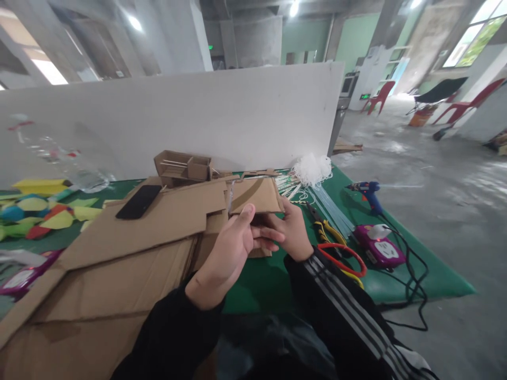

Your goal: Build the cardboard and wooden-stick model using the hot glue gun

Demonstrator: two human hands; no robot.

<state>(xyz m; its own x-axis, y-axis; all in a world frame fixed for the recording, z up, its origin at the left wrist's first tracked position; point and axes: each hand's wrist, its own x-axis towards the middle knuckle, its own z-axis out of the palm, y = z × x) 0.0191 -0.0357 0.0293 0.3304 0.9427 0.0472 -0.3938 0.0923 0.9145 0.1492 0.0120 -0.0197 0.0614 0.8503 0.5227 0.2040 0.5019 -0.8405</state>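
Note:
A small folded cardboard piece (257, 193) is held up in front of me, its top face toward the camera. My left hand (237, 237) is at its near left side, with the thumb up against the front edge and the other fingers reaching under it. My right hand (291, 229) is closed round the right end, its fingertips partly hidden beneath. More cardboard sheets (150, 232) lie stacked to the left, and a black phone (139, 201) rests on them. Behind stands a small cardboard box frame (182, 167) with thin sticks across it.
To the right are yellow-handled pliers (335, 232), red-handled scissors (356, 258), clear glue sticks (332, 208), a blue glue gun (368, 195) and a purple power strip (382, 248) with black cable. White string (312, 169) is bunched behind. A white panel (222, 116) borders the table's back; a plastic bottle (67, 158) stands left.

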